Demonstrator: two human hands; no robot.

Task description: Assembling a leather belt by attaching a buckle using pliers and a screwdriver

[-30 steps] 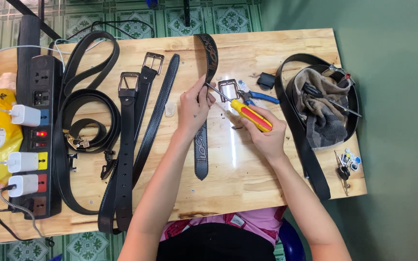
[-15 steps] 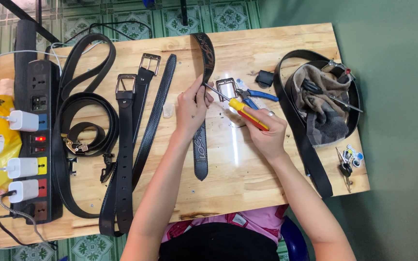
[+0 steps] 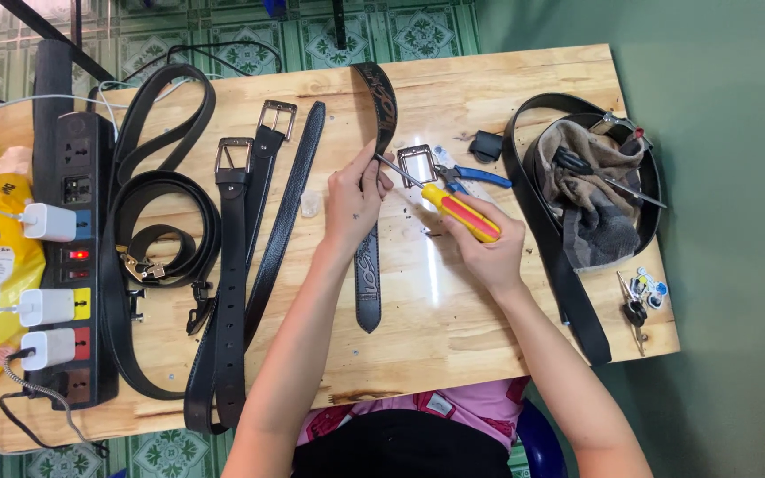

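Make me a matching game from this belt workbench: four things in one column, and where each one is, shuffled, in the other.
1. screwdriver
2. embossed belt
3. power strip
4. keys

A. table's far left edge
B. under the left hand
C. in the right hand
D. table's right edge, beside the cloth

Pairs: 1-C, 2-B, 3-A, 4-D
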